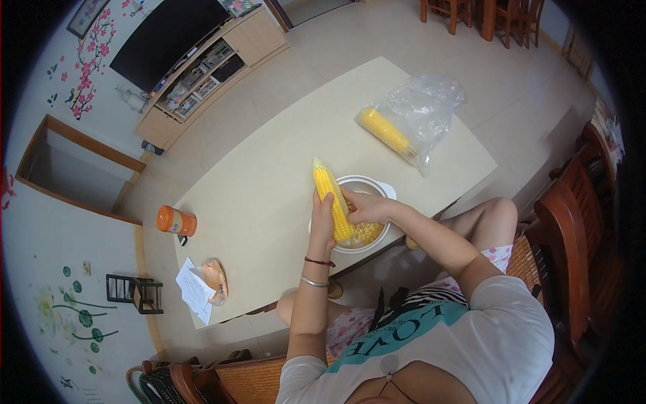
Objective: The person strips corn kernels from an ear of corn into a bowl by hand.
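Note:
A yellow ear of corn is held tilted over a white bowl, its pale tip pointing away from me. My left hand wraps round the ear from its left side, near the lower half. On the other side, my right hand presses its thumb and fingers against the kernels; whether loose kernels are between the fingers is hidden. Loose corn kernels lie in the bowl below both hands.
Another corn ear lies in a clear plastic bag on the pale table. Left on the table are an orange-lidded jar, a paper sheet and a wrapped packet. Wooden chairs stand at the right.

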`<state>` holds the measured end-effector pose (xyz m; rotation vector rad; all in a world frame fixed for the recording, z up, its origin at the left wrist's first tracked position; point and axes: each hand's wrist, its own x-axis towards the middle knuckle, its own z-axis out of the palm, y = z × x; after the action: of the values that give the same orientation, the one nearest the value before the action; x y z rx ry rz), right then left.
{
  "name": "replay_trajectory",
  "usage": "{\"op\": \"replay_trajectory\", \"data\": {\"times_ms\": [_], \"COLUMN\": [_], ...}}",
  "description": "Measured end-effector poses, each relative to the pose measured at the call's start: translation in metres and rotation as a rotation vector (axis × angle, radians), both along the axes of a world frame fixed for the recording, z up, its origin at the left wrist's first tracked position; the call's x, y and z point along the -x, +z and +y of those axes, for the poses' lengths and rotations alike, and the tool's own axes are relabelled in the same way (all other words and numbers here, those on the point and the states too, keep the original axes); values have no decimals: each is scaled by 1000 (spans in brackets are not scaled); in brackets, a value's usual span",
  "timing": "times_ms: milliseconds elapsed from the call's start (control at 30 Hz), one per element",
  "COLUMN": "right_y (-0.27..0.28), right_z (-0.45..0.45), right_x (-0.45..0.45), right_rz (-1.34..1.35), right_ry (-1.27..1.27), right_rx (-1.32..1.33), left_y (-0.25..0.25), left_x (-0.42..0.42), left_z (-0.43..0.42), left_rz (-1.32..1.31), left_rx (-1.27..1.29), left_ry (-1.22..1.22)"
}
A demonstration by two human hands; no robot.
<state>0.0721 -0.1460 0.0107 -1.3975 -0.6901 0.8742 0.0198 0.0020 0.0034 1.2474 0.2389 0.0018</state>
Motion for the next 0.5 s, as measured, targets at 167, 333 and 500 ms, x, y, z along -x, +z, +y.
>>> {"op": "replay_trajectory", "data": {"times_ms": [167, 333, 500], "right_y": [-4, 6, 3], "right_z": [0, -2, 0], "right_x": [0, 1, 0], "right_rz": [-153, 8, 404], "right_ry": [-41, -23, -2], "right_rx": [58, 4, -185], "left_y": [7, 4, -2], "left_x": [2, -1, -2], "left_z": [-2, 0, 4], "left_rz": [26, 36, 45], "left_rx": [53, 88, 153], "left_ry": [14, 34, 28]}}
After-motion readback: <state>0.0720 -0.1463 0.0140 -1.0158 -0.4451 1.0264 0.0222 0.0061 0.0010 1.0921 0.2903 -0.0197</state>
